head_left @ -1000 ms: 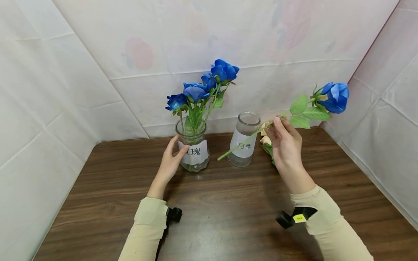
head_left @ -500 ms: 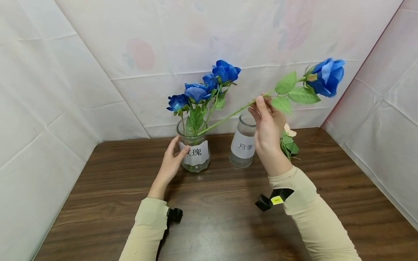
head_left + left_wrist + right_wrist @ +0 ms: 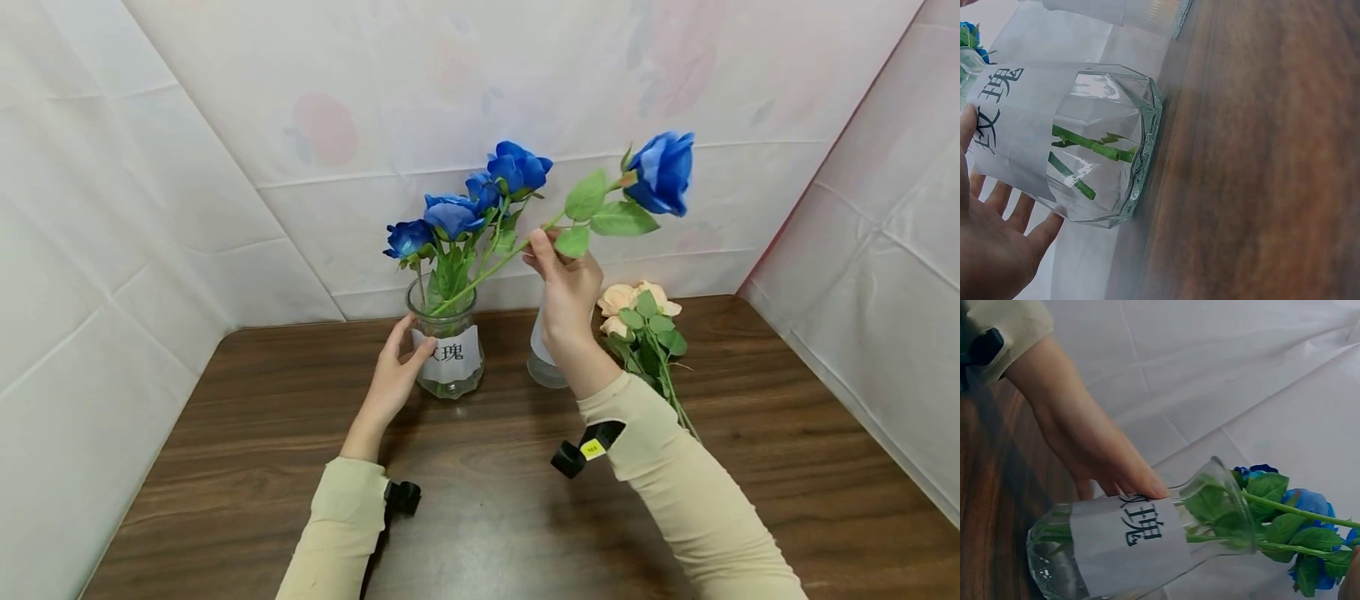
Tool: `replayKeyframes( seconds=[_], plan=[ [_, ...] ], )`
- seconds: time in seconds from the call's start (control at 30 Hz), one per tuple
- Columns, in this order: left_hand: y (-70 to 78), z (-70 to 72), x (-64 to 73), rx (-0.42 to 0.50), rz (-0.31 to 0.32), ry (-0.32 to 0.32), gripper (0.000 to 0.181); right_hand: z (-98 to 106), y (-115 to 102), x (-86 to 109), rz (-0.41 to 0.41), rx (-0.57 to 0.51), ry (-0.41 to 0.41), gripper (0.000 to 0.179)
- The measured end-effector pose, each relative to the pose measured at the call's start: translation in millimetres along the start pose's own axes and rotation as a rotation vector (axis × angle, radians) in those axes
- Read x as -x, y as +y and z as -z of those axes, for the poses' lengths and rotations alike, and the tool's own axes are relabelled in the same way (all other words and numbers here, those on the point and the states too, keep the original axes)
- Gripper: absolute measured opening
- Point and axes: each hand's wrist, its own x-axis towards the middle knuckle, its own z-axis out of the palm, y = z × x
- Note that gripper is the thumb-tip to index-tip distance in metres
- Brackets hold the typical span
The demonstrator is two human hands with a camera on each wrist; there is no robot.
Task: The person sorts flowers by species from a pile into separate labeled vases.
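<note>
My left hand (image 3: 390, 367) holds a labelled glass vase (image 3: 448, 385) at its left side, thumb across the front and fingers around the side. Several blue roses (image 3: 453, 215) stand in this vase, leaning right. Their cut stems (image 3: 1107, 150) show through the glass in the left wrist view. My right hand (image 3: 570, 292) pinches the green stem of another blue rose (image 3: 663, 173) just below its leaves. That rose is tilted, its bloom up to the right. Its lower stem (image 3: 1297, 510) slants into the vase mouth.
A second labelled glass vase (image 3: 547, 371) stands right of the first, mostly hidden behind my right hand. Several peach roses (image 3: 637, 312) lie on the wooden table (image 3: 480, 483) farther right, partly behind my right forearm. White curtains (image 3: 420, 75) enclose the back and sides.
My right hand has moved left with the blue rose, bringing its stem end from before the second vase into the first vase's mouth. More peach roses show. My left hand stays put.
</note>
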Motion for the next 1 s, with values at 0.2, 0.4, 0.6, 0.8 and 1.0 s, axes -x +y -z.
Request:
replayKeyframes(
  seconds=[0.2, 0.4, 0.6, 0.8, 1.0],
  plan=[
    [0.1, -1.1, -0.4, -0.007, 0.002, 0.015, 0.066, -4.6, 18.6, 5.8, -0.022, 0.133, -0.037, 0.009],
    [-0.4, -2.9, -0.4, -0.013, 0.003, 0.035, 0.065, -7.5, 37.2, 13.6, -0.057, 0.189, -0.069, 0.017],
    [1.0, -4.1, 1.5, -0.012, 0.019, 0.041, 0.066, -6.6, 52.8, 19.2, -0.083, 0.231, -0.072, 0.018],
    [1.3, -4.7, 1.8, 0.000, 0.022, 0.038, 0.065, -8.0, 68.8, 21.5, -0.139, 0.180, -0.011, 0.019],
    [2.4, -5.5, 0.2, -0.013, 0.017, 0.040, 0.065, -14.0, 77.4, 19.3, -0.199, 0.120, 0.029, 0.016]
  ],
)
